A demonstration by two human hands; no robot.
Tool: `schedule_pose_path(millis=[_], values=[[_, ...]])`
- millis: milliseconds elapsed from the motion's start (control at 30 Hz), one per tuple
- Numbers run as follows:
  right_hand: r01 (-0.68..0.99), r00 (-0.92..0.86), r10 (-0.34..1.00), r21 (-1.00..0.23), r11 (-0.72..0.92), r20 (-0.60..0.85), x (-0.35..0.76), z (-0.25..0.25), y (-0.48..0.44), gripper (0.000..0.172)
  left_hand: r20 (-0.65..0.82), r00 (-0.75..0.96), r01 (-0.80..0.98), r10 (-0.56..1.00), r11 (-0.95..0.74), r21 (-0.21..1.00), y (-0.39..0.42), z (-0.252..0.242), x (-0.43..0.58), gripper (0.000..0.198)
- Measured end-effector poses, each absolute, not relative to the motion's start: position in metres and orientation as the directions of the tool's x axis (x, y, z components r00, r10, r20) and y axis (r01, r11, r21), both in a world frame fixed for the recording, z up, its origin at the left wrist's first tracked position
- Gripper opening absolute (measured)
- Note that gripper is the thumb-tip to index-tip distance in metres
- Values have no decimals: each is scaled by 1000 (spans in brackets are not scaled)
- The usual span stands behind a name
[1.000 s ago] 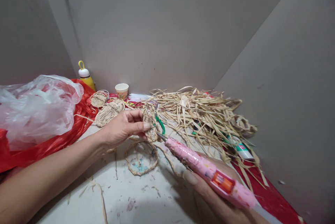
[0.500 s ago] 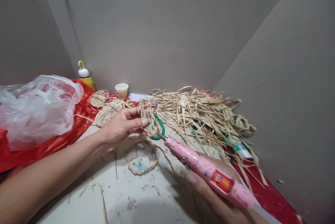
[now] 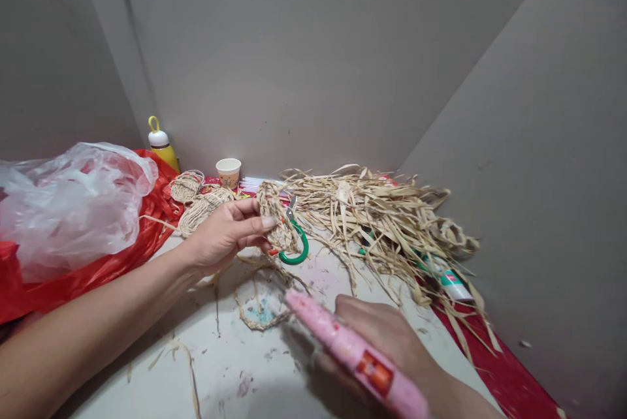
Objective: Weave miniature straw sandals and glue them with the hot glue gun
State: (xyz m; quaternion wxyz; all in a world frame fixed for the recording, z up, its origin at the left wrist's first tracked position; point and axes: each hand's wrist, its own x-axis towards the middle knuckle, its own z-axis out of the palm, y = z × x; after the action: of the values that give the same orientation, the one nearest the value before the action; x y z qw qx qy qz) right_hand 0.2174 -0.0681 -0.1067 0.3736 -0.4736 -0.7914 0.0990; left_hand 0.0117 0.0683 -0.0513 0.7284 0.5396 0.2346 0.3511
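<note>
In my left hand [image 3: 242, 230] I pinch a small coiled piece of braided straw [image 3: 277, 220], held upright above the table. My right hand [image 3: 379, 334] is wrapped round a pink hot glue gun [image 3: 347, 347], blurred by motion, whose front end points up and left, apart from the straw piece. Just behind the straw piece lie green-handled scissors [image 3: 295, 256], partly hidden by it. A loop of straw braid [image 3: 255, 325] rests on the table below my left hand, its right side partly behind the glue gun.
A heap of dry straw strips [image 3: 372, 210] spreads along the back right, partly over a white-green bottle [image 3: 454, 283]. Coiled straw pieces [image 3: 203, 210], a paper cup [image 3: 228, 173] and a yellow bottle [image 3: 164, 145] stand at the back left. Plastic bags [image 3: 73, 203] lie left.
My right hand has drawn the glue gun down and left, so its tip has come away from the straw piece. My left hand keeps its hold, nearly still.
</note>
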Motion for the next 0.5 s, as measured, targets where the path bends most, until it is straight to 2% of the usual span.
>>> schedule_pose_path(millis=[100, 200, 300, 367, 433, 500], values=[[775, -503, 827, -293, 560, 250, 211, -105, -68, 22, 60, 635, -256, 770, 137, 957, 68, -46, 10, 14], [833, -471, 882, -325, 447, 5, 206, -95, -73, 19, 92, 631, -253, 770, 92, 963, 66, -43, 8, 14], [826, -466, 880, -403, 395, -91, 209, -76, -80, 32, 137, 619, -252, 773, 30, 967, 63, -40, 7, 14], [783, -472, 881, -467, 411, -17, 214, -58, -83, 30, 168, 617, -249, 769, -13, 968, 60, -37, 5, 14], [725, -393, 896, -530, 441, 208, 217, -41, -82, 19, 191, 614, -234, 766, -54, 971, 55, -33, 4, 14], [682, -182, 877, -586, 438, 445, 215, -27, -75, 12, 208, 606, -215, 768, -94, 972, 50, -28, 2, 14]])
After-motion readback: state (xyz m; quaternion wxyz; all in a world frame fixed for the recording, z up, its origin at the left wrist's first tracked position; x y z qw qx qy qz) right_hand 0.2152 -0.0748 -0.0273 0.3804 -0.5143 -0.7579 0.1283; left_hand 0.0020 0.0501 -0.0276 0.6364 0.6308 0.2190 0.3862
